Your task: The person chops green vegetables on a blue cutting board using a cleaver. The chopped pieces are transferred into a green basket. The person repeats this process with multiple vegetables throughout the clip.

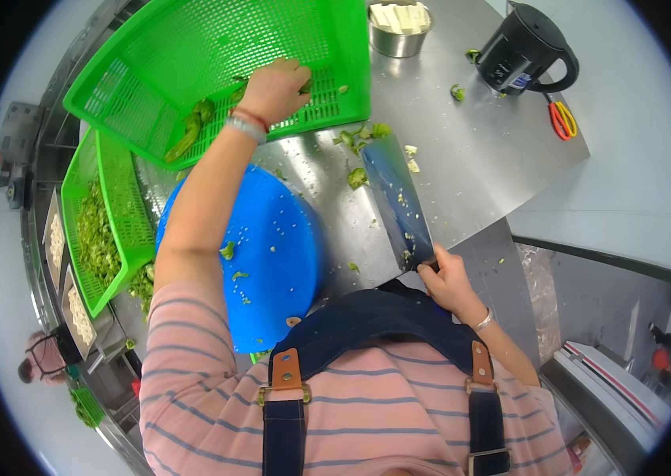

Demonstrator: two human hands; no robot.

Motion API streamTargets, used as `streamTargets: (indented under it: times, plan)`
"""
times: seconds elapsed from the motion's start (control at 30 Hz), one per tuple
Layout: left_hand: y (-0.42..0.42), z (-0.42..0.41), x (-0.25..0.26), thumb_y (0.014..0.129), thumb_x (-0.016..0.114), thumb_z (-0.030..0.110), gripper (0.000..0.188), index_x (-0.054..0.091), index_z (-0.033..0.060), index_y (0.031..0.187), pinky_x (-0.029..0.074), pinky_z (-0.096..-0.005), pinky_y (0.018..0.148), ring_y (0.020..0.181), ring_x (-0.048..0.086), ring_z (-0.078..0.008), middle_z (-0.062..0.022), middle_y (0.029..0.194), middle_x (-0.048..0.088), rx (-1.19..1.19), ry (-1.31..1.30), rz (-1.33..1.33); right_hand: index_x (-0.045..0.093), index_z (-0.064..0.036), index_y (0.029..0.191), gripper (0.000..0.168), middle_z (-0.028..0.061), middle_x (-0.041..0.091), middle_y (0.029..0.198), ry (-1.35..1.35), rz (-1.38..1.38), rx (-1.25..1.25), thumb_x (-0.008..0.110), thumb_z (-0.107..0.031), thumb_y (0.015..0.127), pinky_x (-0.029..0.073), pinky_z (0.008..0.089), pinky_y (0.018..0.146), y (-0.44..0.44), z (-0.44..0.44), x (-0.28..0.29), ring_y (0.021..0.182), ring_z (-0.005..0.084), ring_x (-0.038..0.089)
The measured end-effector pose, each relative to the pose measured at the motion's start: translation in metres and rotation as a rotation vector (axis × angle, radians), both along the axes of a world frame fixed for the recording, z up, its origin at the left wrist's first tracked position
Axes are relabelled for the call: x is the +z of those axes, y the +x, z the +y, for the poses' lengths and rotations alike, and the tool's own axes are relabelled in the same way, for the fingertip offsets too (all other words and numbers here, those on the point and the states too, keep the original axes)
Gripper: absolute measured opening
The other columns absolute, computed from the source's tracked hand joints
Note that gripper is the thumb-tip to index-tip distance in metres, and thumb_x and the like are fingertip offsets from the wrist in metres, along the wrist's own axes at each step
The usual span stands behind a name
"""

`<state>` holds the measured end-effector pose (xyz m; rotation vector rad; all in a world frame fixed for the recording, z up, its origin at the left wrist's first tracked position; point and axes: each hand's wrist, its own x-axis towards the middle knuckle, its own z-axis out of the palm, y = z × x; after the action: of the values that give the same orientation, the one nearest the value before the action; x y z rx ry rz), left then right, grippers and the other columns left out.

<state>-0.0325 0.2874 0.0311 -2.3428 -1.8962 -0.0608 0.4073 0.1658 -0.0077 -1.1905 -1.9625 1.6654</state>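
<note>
My left hand [276, 89] reaches into a large green plastic basket [216, 41], fingers curled round what looks like a green pepper [306, 87], mostly hidden by the hand. Another long green pepper [193, 131] lies on the basket floor, left of my wrist. In my right hand [450, 279] is the handle of a wide-bladed cleaver [392, 196]. Pale seeds cling to its blade, which points away from me over the steel table [466, 160]. Green pepper tops [357, 177] and scraps lie beside the blade. Below my left forearm is a round blue cutting board [276, 238], dotted with seeds and bits of pepper.
A smaller green basket [124, 214] of chopped greens [97, 238] stands at left. Towards the back right are a metal bowl [398, 43] of white blocks, a black electric kettle [526, 50] and red-and-yellow-handled scissors [561, 121]. Another person [44, 357] is far left.
</note>
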Motion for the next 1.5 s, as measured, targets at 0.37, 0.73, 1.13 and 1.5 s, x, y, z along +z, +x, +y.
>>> streamTargets:
  times: [0.37, 0.73, 1.13, 1.5]
  plan:
    - [-0.014, -0.248, -0.011, 0.088, 0.075, 0.021, 0.027, 0.061, 0.0033, 0.102, 0.045, -0.0254, 0.041, 0.048, 0.059, -0.0118, -0.0066, 0.073, 0.066, 0.907, 0.313, -1.349, 0.052, 0.003, 0.098, 0.019, 0.0204, 0.061, 0.069, 0.015, 0.036, 0.245, 0.058, -0.014, 0.091, 0.046, 0.0408, 0.057, -0.105, -0.014, 0.045, 0.057, 0.0303, 0.060]
    - [0.020, -0.299, -0.020, 0.090, 0.072, 0.016, 0.021, 0.059, 0.0036, 0.101, 0.051, -0.0350, 0.066, 0.074, 0.064, -0.0244, -0.0133, 0.085, 0.067, 0.567, 0.360, -0.898, 0.053, 0.000, 0.093, 0.015, 0.0234, 0.062, 0.070, 0.842, -0.269, 0.755, 0.055, -0.015, 0.090, 0.048, 0.0533, 0.063, -0.178, -0.011, 0.098, 0.068, 0.0439, 0.062]
    - [0.023, -0.315, -0.012, 0.084, 0.076, 0.011, 0.024, 0.063, 0.0032, 0.103, 0.052, -0.0388, 0.076, 0.088, 0.064, -0.0340, -0.0149, 0.096, 0.064, 0.357, 0.313, -0.625, 0.060, 0.003, 0.100, 0.022, 0.0281, 0.067, 0.085, 0.590, -0.317, 0.447, 0.052, -0.012, 0.085, 0.053, 0.0507, 0.076, -0.247, -0.020, 0.054, 0.079, 0.0450, 0.066]
    - [0.023, -0.335, -0.013, 0.083, 0.075, 0.007, 0.025, 0.065, 0.0032, 0.106, 0.052, -0.0397, 0.084, 0.099, 0.062, -0.0330, -0.0142, 0.105, 0.064, 0.328, 0.258, -0.612, 0.060, -0.001, 0.108, 0.021, 0.0031, 0.055, 0.063, -0.455, 0.066, 0.411, 0.055, -0.014, 0.093, 0.048, 0.0285, 0.040, -0.187, 0.000, 0.042, 0.047, 0.0112, 0.052]
